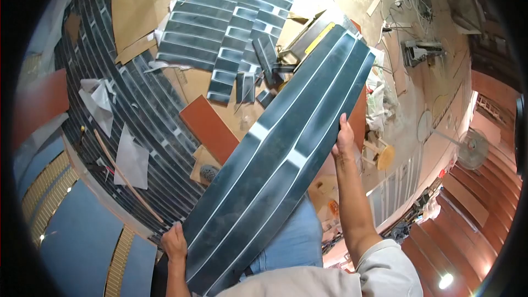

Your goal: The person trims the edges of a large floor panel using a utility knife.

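A long dark blue-grey board (pixel 258 187) with white lines and two white patches runs diagonally from the lower edge to the upper right in front of my body. My left hand (pixel 175 240) is closed on its left edge near the bottom end. Higher up, my right hand (pixel 343 137) grips the right edge, thumb pointing upward. Beyond the board lie matching striped pieces (pixel 192 33), some short and loose, on brown sheet material. Two rust-red boards, one (pixel 206 126) left of the held board, lie partly under or beside it.
Long striped strips (pixel 104 33) cover the left floor, with white scraps (pixel 131 159) and a thin wooden stick (pixel 126 177). At the right are a round wooden stool (pixel 385 158), a pedestal fan (pixel 470 148), tangled cables (pixel 418 5) and a metal tool (pixel 418 52).
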The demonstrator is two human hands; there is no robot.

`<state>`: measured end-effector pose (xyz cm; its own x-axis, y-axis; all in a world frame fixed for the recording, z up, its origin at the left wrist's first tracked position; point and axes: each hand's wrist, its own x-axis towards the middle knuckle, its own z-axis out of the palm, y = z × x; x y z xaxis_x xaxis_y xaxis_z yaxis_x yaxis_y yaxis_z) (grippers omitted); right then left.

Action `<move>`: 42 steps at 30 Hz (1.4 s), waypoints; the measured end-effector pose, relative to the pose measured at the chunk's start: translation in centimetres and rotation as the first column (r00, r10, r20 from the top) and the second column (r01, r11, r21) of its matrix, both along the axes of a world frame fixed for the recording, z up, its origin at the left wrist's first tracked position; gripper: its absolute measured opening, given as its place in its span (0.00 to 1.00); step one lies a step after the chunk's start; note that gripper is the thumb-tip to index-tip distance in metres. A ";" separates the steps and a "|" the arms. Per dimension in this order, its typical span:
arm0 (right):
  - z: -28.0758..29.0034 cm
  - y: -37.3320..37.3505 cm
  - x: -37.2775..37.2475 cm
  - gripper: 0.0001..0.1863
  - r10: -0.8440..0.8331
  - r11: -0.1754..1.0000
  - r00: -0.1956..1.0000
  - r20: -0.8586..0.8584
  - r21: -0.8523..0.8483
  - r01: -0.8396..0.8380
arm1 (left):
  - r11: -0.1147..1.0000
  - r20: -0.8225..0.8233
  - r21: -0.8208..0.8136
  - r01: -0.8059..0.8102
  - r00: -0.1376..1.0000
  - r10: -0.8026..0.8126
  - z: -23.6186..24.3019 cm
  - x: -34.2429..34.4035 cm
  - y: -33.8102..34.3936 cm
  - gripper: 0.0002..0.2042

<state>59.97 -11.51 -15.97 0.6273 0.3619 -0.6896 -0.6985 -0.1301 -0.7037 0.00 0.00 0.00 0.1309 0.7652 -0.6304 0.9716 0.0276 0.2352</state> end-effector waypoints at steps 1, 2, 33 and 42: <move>2.4 0.9 0.8 0.27 0.008 1.000 1.000 0.020 -0.019 -0.007 | 1.000 0.012 -0.011 0.001 1.000 -0.001 -0.1 0.9 -0.4 0.25; 5.1 1.9 1.4 0.25 -0.029 0.999 0.999 -0.024 -0.030 0.029 | 0.999 0.077 0.038 -0.040 0.996 0.037 0.2 1.9 -0.8 0.26; 28.6 19.2 -34.5 0.28 0.839 0.539 0.532 -0.114 0.305 -0.785 | 0.707 -0.118 0.380 -0.596 0.727 0.676 34.4 -17.7 -27.7 0.27; 26.7 24.0 -43.5 0.31 0.899 0.438 0.386 -0.209 0.470 -0.766 | 0.435 0.213 0.578 -0.691 0.642 0.737 26.6 -11.6 -14.5 0.25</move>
